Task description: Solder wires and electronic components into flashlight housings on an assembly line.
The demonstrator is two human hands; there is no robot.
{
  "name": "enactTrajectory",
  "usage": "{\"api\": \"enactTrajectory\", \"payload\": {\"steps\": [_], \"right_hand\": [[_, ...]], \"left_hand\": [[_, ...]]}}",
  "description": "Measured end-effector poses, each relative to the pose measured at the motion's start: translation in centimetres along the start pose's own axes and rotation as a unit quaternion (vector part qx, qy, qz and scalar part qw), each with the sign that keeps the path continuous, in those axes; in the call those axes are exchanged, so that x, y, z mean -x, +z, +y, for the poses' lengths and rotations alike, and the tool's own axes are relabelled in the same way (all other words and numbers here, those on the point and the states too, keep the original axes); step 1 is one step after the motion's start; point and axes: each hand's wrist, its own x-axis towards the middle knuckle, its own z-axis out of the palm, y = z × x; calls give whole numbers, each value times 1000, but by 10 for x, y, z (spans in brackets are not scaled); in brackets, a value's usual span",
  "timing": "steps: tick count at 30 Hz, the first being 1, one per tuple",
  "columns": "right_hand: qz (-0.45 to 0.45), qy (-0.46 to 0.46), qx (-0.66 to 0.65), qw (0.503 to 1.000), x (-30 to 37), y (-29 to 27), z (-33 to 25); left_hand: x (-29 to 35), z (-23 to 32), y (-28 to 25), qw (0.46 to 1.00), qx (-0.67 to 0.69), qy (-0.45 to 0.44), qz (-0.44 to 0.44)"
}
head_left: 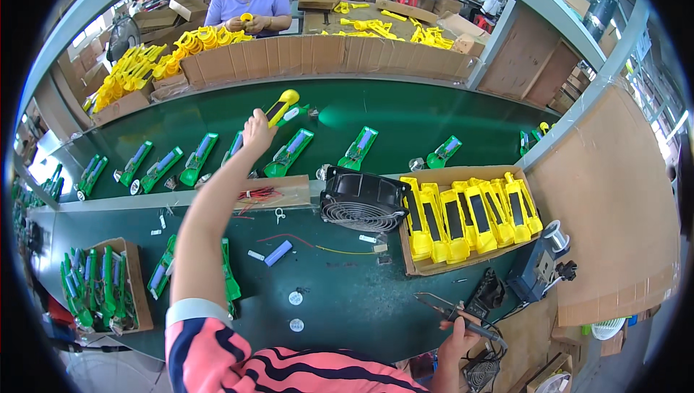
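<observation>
My left hand [258, 133] reaches far over the green conveyor belt, its fingers closed round a yellow lamp-like housing [277, 110] with a dark panel and a rounded head. Close by, green housings [290, 153] with blue cylindrical cells lie spaced along the belt. Low at the right, my right hand [455, 340] grips a soldering iron [471, 325] by its handle, and the thin tip points left over the worktable. Beyond the iron stands a cardboard box [471, 264] filled with yellow housings [453, 228] that have dark panels.
A black fan [363, 194] stands between belt and box. A solder spool [555, 237] and blue soldering station [533, 270] are at right. A loose blue cell [278, 253] and wires lie mid-table. Green housings fill a left box [136, 284]. Opposite, a person [249, 2] handles a yellow part.
</observation>
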Motion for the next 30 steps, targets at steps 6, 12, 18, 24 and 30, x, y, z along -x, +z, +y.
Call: {"api": "enactTrajectory", "payload": {"steps": [6, 12, 18, 24, 30], "right_hand": [[33, -27, 33, 999, -2, 3, -3], [6, -98, 6, 995, -7, 7, -9], [-90, -125, 45, 987, -26, 32, -28], [-144, -275, 311, 898, -67, 74, -13], [-189, -147, 372, 897, -83, 110, 16]], "left_hand": [[-31, 23, 27, 946, -291, 51, -133], [-3, 53, 63, 938, -232, 118, -229], [14, 63, 52, 995, -67, 4, -77], [34, 88, -103, 989, -8, 148, -14], [145, 58, -226, 970, 105, 219, -1]]}}
